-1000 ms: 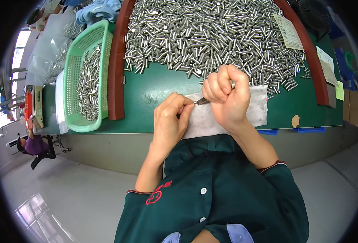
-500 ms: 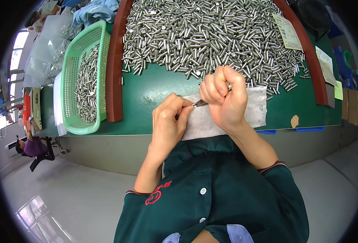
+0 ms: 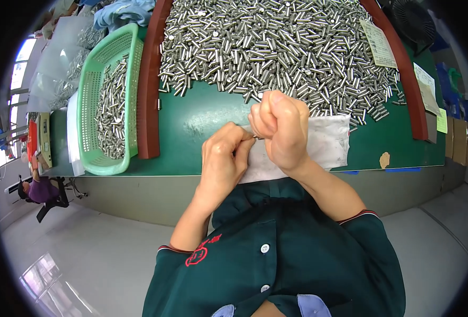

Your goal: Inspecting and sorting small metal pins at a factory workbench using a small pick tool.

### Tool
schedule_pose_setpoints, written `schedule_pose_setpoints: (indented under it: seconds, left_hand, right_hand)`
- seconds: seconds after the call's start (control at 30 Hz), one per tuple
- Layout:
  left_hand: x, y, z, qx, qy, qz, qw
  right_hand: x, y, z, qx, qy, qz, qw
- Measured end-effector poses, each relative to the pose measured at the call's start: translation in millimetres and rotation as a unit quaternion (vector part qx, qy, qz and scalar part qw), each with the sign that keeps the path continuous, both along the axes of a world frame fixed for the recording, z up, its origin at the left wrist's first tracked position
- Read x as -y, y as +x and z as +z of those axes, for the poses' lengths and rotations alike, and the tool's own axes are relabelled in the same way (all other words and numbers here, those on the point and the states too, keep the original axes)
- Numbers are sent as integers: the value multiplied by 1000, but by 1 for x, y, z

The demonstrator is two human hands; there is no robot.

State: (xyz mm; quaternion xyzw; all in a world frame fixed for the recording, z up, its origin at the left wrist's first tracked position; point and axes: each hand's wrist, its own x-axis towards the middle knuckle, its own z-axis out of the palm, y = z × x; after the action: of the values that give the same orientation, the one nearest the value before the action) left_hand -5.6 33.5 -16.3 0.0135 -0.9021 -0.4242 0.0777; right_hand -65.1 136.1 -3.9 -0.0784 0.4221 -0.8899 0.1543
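My left hand [image 3: 223, 153] is closed, thumb and fingertips pinching a small metal pin [image 3: 255, 137] that is barely visible. Curled into a fist just to its right, my right hand [image 3: 283, 129] grips a slim, dark, pointed tool; the hand now hides nearly all of it, though its tip showed earlier beside the left fingertips. Both hands meet above a whitish, stained cloth [image 3: 326, 142] on the green tabletop [image 3: 207, 113]. Beyond them spreads a big heap of short, shiny metal pins [image 3: 276, 53].
Dark red rails [image 3: 149, 105] border the heap on both sides. At left stands a green perforated basket [image 3: 104, 170] holding more pins. Paper slips [image 3: 379, 45] lie at right, near a black fan [image 3: 411, 24]. A person in purple [image 3: 44, 190] sits far left.
My right hand has moved left, closer to my left hand, and its tool has gone out of sight behind the fist. The left hand has barely shifted.
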Motion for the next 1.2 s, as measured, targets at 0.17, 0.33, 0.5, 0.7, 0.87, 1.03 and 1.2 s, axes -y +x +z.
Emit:
schedule_pose_setpoints:
  seconds: [0.17,0.33,0.5,0.7,0.87,1.03,1.2]
  left_hand:
    - [-1,-1,-3,-18,-9,-10,1000]
    - [-5,1,-5,-20,-4,22,1000]
    - [-1,2,-2,-13,-8,8,1000]
    - [27,-4,-3,129,603,-3,787]
    - [31,-7,-9,131,639,-1,758]
    - [32,-8,-8,136,649,4,748]
    - [34,-8,-11,135,656,-13,743]
  right_hand:
    - [6,4,-10,-103,48,-54,992]
    - [-27,-12,-10,2,-178,-19,984]
    - [-52,-24,-11,46,-231,-19,972]
    - [-51,-21,-12,79,-232,-35,969]
    - [-50,-19,-12,84,-218,-29,972]
    - [-47,-21,-11,93,-214,-13,972]
    - [-46,-22,-11,91,-213,-12,973]
